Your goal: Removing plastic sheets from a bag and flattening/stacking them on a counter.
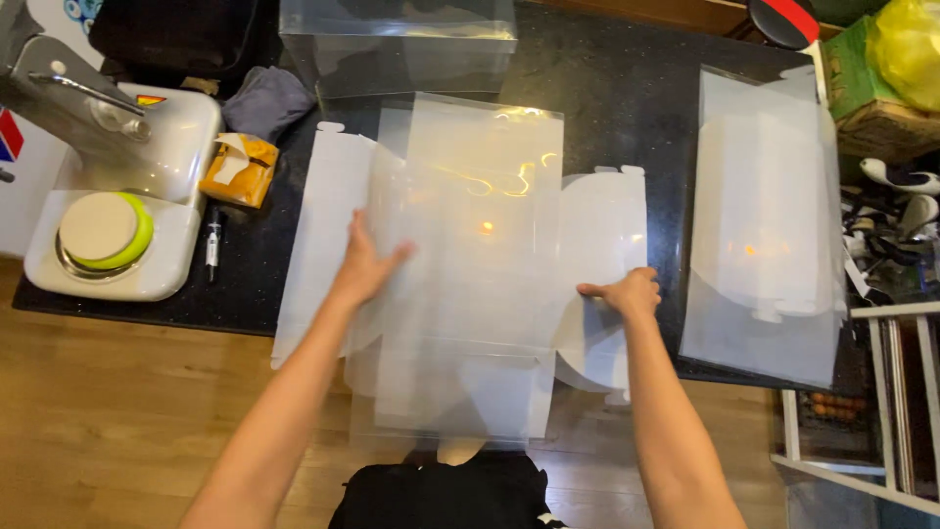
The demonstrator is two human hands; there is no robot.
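Observation:
A flat clear plastic sheet (470, 235), cut and creased like an unfolded box, lies on the black table (627, 98) and hangs over its near edge. My left hand (364, 264) rests flat on the sheet's left side, fingers spread. On the sheet's right flap sits my right hand (625, 292), fingers curled and the forefinger pressing down toward the left. Neither hand grips anything.
A stack of similar clear sheets (764, 225) lies at the right. A folded clear box (397, 44) stands at the back. A white machine (117, 196) with a yellow-green ring, an orange packet (238, 169) and a pen (212, 245) sit at the left.

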